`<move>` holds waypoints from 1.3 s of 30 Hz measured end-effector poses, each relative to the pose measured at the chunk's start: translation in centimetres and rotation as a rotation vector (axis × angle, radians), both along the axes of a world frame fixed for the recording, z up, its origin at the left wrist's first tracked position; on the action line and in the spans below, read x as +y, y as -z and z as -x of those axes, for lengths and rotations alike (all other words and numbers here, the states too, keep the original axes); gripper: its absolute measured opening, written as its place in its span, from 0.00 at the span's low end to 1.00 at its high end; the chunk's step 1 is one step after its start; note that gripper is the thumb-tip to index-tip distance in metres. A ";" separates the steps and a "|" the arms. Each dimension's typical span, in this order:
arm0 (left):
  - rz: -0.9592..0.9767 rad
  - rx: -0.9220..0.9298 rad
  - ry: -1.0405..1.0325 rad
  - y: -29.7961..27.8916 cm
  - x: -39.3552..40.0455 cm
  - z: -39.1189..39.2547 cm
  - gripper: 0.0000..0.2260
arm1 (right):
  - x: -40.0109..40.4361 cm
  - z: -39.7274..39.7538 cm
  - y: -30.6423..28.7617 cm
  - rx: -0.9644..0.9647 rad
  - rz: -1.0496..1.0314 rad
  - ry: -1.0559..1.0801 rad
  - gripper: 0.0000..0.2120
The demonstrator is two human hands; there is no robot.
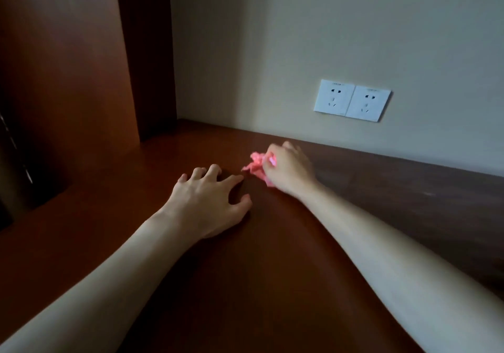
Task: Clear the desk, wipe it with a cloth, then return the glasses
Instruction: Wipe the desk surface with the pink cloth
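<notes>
Right hand [286, 168], centre of frame, is clenched around crumpled pink cloth [255, 167], pressed on desk [272, 270] near wall. Left hand [208, 202] is rested just beside, lower left, fingers spread, nothing held. Glasses are not seen.

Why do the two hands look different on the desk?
The right hand grips a crumpled pink cloth; the left hand holds nothing. The left hand's fingers are spread, fingertips on the desk; the right hand's are curled round the cloth. The right hand is nearer the wall. Both are bare.
</notes>
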State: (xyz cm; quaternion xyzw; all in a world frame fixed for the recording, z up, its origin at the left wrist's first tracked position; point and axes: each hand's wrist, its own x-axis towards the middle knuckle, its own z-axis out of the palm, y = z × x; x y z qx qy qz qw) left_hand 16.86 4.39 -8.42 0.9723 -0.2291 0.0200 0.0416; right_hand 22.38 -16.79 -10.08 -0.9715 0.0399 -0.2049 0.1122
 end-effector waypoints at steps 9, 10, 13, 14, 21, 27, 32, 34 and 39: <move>0.053 -0.047 -0.014 0.4 -0.2 0.0 0.29 | -1.9 -11.4 -1.2 0.069 0.011 0.090 0.12; 0.050 -0.044 -0.013 0.3 -0.3 0.1 0.29 | -2.0 -11.1 -1.2 0.068 0.009 0.094 0.12; 0.028 -0.015 -0.019 -0.3 -0.4 0.3 0.29 | -1.4 -7.6 -1.4 0.074 0.017 0.076 0.12; 0.025 -0.005 -0.021 -0.4 -0.3 0.4 0.30 | -1.0 -5.8 -1.3 0.068 0.013 0.059 0.12; 0.067 -0.015 -0.034 -0.1 0.2 1.4 0.30 | 0.8 12.0 -0.3 0.012 0.011 -0.107 0.08; 0.089 0.017 -0.024 0.1 0.5 1.5 0.29 | 1.4 24.3 -0.4 0.023 0.018 -0.254 0.18; 0.067 0.023 -0.030 0.1 0.3 0.9 0.29 | 0.4 18.7 -0.2 -0.022 0.074 -0.179 0.10; 0.018 0.022 -0.036 0.0 0.1 0.8 0.30 | -0.8 13.1 0.0 -0.013 0.083 -0.107 0.09; -0.119 0.039 -0.025 -0.1 -0.8 0.0 0.30 | -3.5 -1.5 -0.4 0.041 0.029 0.099 0.12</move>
